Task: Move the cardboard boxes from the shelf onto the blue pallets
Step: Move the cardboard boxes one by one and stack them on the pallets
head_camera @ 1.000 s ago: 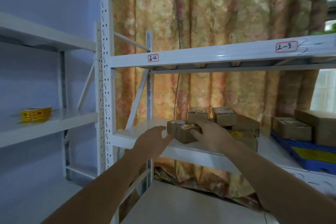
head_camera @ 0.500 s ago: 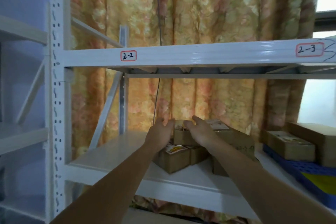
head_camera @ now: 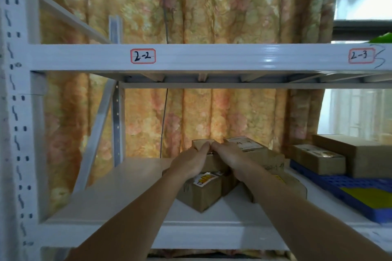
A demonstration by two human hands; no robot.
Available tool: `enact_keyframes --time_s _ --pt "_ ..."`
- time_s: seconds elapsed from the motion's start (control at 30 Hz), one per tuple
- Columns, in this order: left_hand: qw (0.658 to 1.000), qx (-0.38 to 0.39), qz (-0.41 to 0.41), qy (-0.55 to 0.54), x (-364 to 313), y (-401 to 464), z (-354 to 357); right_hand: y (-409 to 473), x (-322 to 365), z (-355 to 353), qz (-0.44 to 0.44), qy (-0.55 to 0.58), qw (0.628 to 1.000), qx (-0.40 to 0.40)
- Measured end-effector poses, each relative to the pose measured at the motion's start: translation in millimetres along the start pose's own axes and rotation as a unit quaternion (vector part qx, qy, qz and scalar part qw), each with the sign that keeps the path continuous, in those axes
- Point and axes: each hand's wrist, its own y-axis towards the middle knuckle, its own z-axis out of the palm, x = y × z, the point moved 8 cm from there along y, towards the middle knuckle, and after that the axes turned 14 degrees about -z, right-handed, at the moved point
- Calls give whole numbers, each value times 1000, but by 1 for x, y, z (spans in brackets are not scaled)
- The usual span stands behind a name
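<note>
A heap of small cardboard boxes sits on the white shelf [head_camera: 118, 195] under the label 2-2. My left hand [head_camera: 188, 162] and my right hand [head_camera: 228, 157] both lie on the top small box [head_camera: 201, 144], fingers curled over its upper edge and meeting at the middle. Below them a box with a yellow label [head_camera: 201, 194] stands at the front. Another box with a white label [head_camera: 244, 144] lies to the right, behind my right hand. A blue pallet [head_camera: 347, 188] on the same shelf at the right carries two larger boxes [head_camera: 318, 160].
The upper shelf beam [head_camera: 212, 57] runs just above head height, marked 2-2 and 2-3. A white perforated upright [head_camera: 17, 133] stands at the left. A floral curtain hangs behind the rack. A yellow sheet [head_camera: 369, 197] lies on the pallet's front part.
The view has come closer to the shelf. Both hands have moved from the front box up to the top box and closed together on its upper edge.
</note>
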Motion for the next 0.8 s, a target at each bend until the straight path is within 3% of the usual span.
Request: enact_keyframes --time_s 0.13,0.23,0.3,0.53,0.8 --pt "985 -42 66 -151 -12 -8 -16 -13 23 -2 -44 -4 999 -16" --pt "938 -54 125 -320 -34 -26 -26 -27 47 -12 -105 22 992 -60" --pt "920 -40 126 -369 -47 -34 -21 -38 56 -26 -132 50 985 -97" --pt "904 16 173 -390 -100 -84 23 -95 62 -99 -169 -21 970 -175" --pt "913 86 157 -366 -167 -161 115 -174 29 -213 -131 -72 962 -226"
